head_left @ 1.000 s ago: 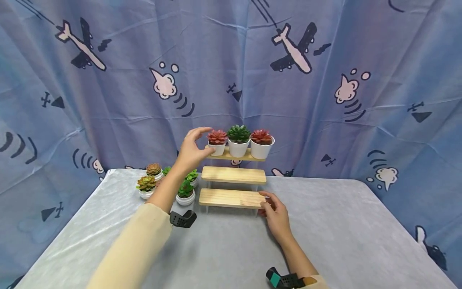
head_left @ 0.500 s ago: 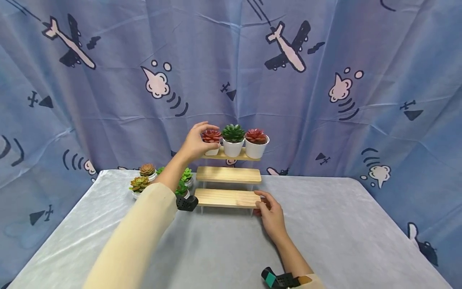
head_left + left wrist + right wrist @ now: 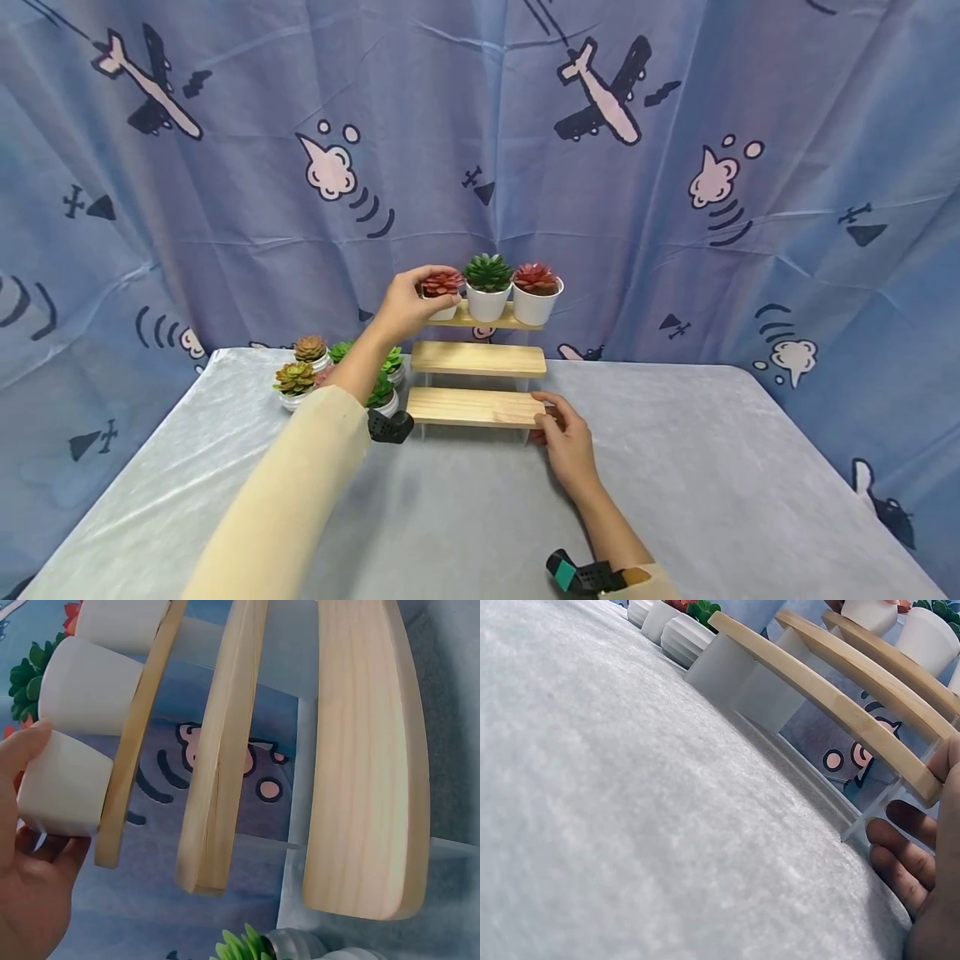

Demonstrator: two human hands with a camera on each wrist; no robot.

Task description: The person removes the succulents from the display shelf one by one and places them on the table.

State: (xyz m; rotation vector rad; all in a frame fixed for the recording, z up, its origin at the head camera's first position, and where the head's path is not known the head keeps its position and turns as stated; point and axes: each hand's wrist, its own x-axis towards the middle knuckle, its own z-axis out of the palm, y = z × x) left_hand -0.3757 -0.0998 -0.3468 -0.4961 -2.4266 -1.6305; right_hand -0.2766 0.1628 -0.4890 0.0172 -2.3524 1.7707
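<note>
Up on the top shelf (image 3: 480,321) of a three-step wooden stand, the left hand (image 3: 408,305) grips the red pot (image 3: 442,293), the leftmost of three small white pots in a row. From the head view the fingers curl over the red succulent and the thumb side wraps the pot's left flank; from the left wrist view the thumb (image 3: 22,754) lies along the top of the white pot (image 3: 64,786) and the palm cups it from below, the pot's base still against the shelf edge. Just beside it stands the green pot (image 3: 488,287), touching or nearly so, and next to that a second red one (image 3: 537,292) at the shelf's right end.

Below, the middle shelf (image 3: 478,358) and bottom shelf (image 3: 476,407) are bare wood. The right hand (image 3: 567,439) rests on the tabletop (image 3: 480,517) at the right end of the bottom shelf, thumb on top of the board's corner and fingers loosely curled beneath it by the clear support; in the right wrist view the fingers (image 3: 900,859) sit just under the board's end.

Left of the stand, a cluster of pots (image 3: 300,379) with green and brownish succulents sits on the grey tabletop, partly hidden by the left forearm. Behind everything hangs a blue curtain (image 3: 225,208) printed with planes and clouds.
</note>
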